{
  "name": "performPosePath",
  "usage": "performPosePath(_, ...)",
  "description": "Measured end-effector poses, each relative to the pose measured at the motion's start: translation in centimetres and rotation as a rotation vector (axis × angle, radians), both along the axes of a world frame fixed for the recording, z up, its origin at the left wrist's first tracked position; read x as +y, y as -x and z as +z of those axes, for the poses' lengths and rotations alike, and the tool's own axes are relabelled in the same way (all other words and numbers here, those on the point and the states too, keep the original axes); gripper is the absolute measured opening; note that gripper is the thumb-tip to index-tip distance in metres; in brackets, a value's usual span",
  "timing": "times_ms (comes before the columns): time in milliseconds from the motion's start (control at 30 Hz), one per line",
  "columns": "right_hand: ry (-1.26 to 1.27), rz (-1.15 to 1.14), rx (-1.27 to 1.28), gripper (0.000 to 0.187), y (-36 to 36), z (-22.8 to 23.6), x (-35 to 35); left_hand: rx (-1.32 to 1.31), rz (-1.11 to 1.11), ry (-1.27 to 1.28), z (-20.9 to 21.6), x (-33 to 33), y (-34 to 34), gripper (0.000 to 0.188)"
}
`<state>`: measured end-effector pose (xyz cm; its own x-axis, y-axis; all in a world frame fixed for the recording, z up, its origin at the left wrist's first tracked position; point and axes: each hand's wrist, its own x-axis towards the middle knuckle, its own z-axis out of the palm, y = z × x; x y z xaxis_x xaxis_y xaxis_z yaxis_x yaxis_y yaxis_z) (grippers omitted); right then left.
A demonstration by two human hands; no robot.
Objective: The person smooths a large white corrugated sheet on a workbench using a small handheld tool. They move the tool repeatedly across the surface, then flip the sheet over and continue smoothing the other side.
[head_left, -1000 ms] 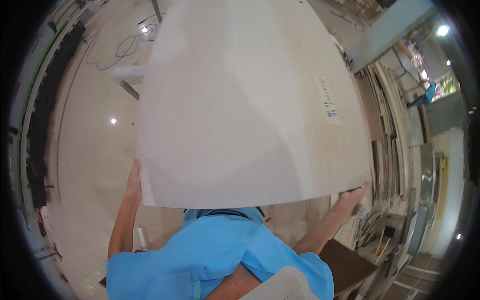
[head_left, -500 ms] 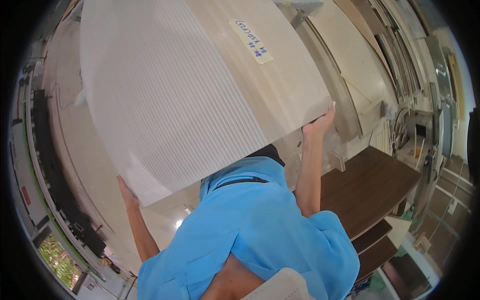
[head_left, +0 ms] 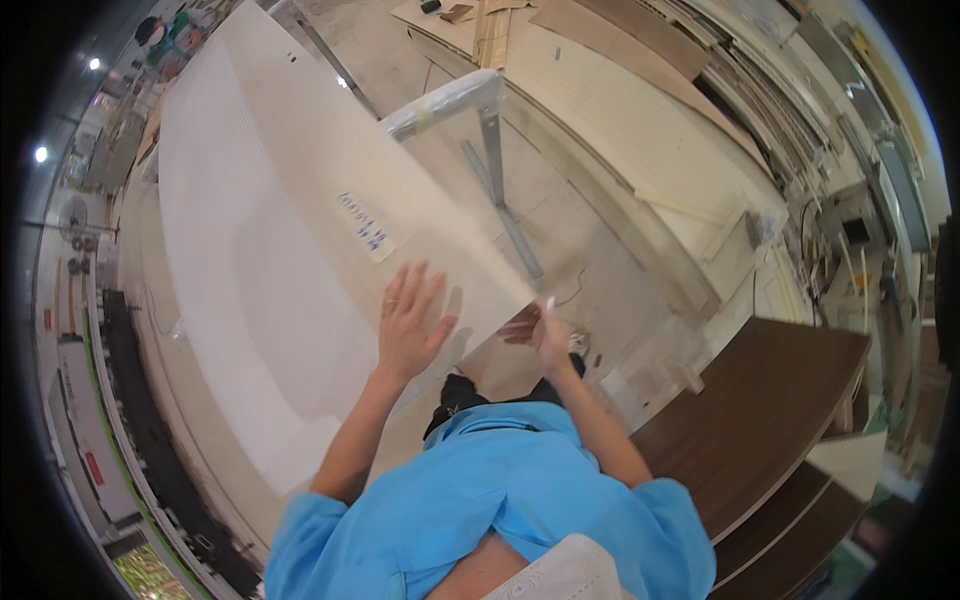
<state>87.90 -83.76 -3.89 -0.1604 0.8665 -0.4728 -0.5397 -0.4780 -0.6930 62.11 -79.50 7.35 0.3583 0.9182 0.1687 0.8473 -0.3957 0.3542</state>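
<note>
A large pale board with a small paper label lies tilted in front of me, stretching from upper left down to its near corner. My left hand lies flat on the board's face near that corner, fingers spread. My right hand holds the board's near corner from below, fingers partly under the edge. My blue sleeves come in from the lower edge.
A metal stand with a wrapped roller top stands behind the board. Stacks of pale and brown panels lie on the floor at upper right. A dark brown tabletop sits at right. Racks line the left wall.
The board has swung down from being held overhead by both edges. My left hand has shifted from the edge onto its face, and my right hand is now at the near corner.
</note>
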Motion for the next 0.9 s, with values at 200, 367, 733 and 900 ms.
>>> performPosePath(200, 0.158, 0.108, -0.350, 0.062, -13.3, -3.0, 1.2, 0.235, 0.200, 0.119, -1.1, 5.7, -11.1, 0.076)
performPosePath(367, 0.126, 0.161, -0.571, 0.046, -22.4, -3.5, 9.9, 0.097, 0.363, 0.105, -1.6, 6.8, -12.1, 0.079)
performPosePath(733, -0.186, 0.613, -0.992, 0.040, -23.2, -8.1, 33.3, 0.080, 0.833, 0.065, -2.7, 17.8, -10.9, 0.066)
performPosePath(900, -0.226, 0.863, -1.190, 0.042, -26.2, -9.1, 42.0, 0.119, 1.016, 0.057, -2.4, 26.1, -6.9, 0.061)
